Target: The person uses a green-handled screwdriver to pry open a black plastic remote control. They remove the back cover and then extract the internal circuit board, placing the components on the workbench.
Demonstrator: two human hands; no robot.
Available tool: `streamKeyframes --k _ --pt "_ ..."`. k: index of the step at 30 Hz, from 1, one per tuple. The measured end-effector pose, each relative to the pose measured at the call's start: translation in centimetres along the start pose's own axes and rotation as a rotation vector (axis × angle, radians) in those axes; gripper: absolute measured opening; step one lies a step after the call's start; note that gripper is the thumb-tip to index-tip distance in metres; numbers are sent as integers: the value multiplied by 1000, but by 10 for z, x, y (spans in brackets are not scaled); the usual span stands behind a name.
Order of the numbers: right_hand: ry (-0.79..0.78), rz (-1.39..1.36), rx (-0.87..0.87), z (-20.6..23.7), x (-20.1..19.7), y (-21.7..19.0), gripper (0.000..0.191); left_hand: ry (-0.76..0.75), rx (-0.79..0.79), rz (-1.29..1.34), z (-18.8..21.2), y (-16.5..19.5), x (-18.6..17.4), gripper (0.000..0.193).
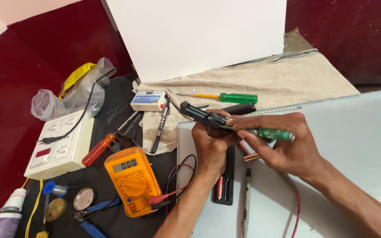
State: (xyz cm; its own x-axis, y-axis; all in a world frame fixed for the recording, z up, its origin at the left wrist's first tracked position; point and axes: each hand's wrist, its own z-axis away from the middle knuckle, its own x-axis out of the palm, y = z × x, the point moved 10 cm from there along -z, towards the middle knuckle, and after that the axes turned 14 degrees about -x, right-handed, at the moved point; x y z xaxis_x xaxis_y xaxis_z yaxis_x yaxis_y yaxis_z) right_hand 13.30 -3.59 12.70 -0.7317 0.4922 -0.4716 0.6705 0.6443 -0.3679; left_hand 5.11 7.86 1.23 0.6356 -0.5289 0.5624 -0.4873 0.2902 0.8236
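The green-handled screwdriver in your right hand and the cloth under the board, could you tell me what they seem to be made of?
The screwdriver in the right hand: handle looks like translucent green plastic, glossy with highlights. The cloth: probably coarse woven cotton, matte beige, wrinkled with frayed edges.

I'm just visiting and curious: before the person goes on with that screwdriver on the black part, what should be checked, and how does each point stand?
1. Left hand has a firm grip on the black part: ok.
2. Right hand holds the green-handled screwdriver: ok.
3. Tip seated in a screw: cannot tell, fingers hide it.
4. Red lead clear of the right forearm: not ok, it runs beside it.
5. Orange multimeter out of the way: ok.
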Motion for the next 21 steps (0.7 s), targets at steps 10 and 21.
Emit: streamKeyframes --k 10,21 --pt "-40 154 -237 10 17 -22 23 -59 98 4 -1 1 3 30" --pt "-169 377 -509 23 35 -39 37 -12 76 -28 -3 0 2 25"
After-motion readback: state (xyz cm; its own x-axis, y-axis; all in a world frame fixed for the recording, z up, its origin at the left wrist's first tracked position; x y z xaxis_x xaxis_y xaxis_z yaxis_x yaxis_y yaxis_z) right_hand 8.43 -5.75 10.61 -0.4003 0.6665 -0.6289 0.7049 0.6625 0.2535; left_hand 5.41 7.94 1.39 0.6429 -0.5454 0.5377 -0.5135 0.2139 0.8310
